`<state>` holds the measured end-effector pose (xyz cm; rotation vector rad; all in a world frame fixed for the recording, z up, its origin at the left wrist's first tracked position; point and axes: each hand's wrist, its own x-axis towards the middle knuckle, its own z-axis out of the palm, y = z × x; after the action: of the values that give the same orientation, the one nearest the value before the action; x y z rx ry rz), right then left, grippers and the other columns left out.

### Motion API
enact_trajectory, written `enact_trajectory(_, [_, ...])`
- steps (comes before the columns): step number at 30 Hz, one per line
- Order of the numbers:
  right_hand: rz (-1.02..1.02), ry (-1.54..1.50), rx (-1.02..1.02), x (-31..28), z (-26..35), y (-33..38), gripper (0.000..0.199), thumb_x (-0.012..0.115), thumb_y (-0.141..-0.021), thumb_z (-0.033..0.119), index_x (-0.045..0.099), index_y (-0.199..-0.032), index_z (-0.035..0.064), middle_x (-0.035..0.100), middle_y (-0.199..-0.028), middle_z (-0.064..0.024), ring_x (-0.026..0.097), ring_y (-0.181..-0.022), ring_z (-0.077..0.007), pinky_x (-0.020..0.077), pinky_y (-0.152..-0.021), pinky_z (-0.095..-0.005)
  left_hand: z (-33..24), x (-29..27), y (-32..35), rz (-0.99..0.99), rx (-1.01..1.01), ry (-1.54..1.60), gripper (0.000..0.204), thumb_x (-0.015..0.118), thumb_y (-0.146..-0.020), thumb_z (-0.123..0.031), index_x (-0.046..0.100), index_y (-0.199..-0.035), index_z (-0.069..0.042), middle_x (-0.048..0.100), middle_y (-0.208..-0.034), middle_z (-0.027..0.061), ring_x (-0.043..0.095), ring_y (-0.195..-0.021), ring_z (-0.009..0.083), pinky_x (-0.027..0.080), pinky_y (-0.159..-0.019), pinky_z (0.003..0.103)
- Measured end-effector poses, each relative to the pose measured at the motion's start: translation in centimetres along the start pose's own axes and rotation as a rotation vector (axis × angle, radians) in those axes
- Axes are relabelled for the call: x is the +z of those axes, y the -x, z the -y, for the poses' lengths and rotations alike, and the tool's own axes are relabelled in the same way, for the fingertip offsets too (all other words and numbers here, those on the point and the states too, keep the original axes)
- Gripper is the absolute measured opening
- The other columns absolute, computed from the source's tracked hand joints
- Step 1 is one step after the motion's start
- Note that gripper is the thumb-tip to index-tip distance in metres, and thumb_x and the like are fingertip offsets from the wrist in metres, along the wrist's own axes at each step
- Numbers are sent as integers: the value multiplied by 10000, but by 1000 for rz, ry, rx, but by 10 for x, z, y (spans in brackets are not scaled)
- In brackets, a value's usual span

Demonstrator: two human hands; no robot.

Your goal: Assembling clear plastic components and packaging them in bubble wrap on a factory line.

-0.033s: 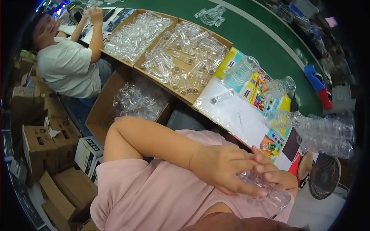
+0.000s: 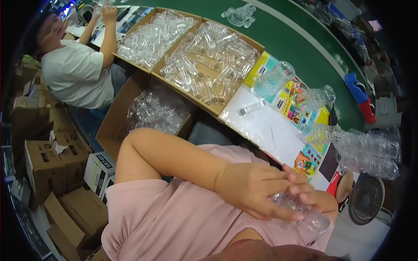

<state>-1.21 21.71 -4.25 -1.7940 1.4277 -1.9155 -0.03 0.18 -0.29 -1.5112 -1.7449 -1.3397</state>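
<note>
Close to my chest, both hands are closed around a clear, hollow, bottle-like piece [image 2: 314, 226]. My left hand [image 2: 254, 187] comes across from the left, its fingers over the upper side of the piece. The fingers of my right hand [image 2: 302, 189] grip it from the other side, partly overlapping the left ones. Its wide rounded end points to the lower right, while its middle is hidden by fingers. On the table in front, a small clear tube [image 2: 252, 108] lies on a white sheet [image 2: 261, 128].
Two shallow cardboard trays [image 2: 217, 112] hold many clear tubes. Clear ribbed vessels [image 2: 278, 78] stand right of them, near wrapped clear pieces [image 2: 368, 150] and a fan [image 2: 366, 200]. An open carton [image 2: 109, 130] holds clear plastic wrap. A co-worker [image 2: 78, 74] sits far left beside stacked boxes [image 2: 45, 163].
</note>
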Motion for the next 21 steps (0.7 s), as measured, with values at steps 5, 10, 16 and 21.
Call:
enact_trajectory(5, [-864, -426, 623, 35, -16, -45, 556, 415, -906, 418, 343, -1285, 18, 428, -1279, -146, 431, -1167, -269, 340, -1002, -424, 18, -25, 29, -24, -587, 383, 710, 742, -644, -182, 444, -1284, -100, 518, -1082, 127, 557, -956, 207, 461, -832, 312])
enact_trajectory(10, [-1046, -785, 737, 8, -70, -82, 535, 378, -926, 411, 346, -1269, 1, 456, -1249, -155, 460, -1134, -238, 379, -967, -377, 46, -30, 59, -530, -1100, 860, 783, 708, -752, -185, 246, -1367, -40, 480, -1202, 130, 500, -1076, 181, 415, -910, 311])
enact_trajectory(16, [-672, 177, 550, 34, -75, -68, 478, 377, -952, 318, 290, -1300, 3, 462, -1229, -143, 471, -1120, -214, 356, -974, -357, 39, -39, 73, -790, -768, 511, 907, 646, -817, -304, 0, -1400, -46, 364, -1293, 157, 445, -1135, 246, 375, -948, 383])
enact_trajectory(21, [-615, 43, 654, 42, -69, -80, 431, 377, -955, 276, 336, -1271, -13, 486, -1168, -88, 465, -1101, -159, 354, -958, -326, 29, -39, 84, -868, -698, 513, 955, 576, -816, -465, -60, -1393, -48, 290, -1349, 164, 365, -1214, 275, 326, -991, 419])
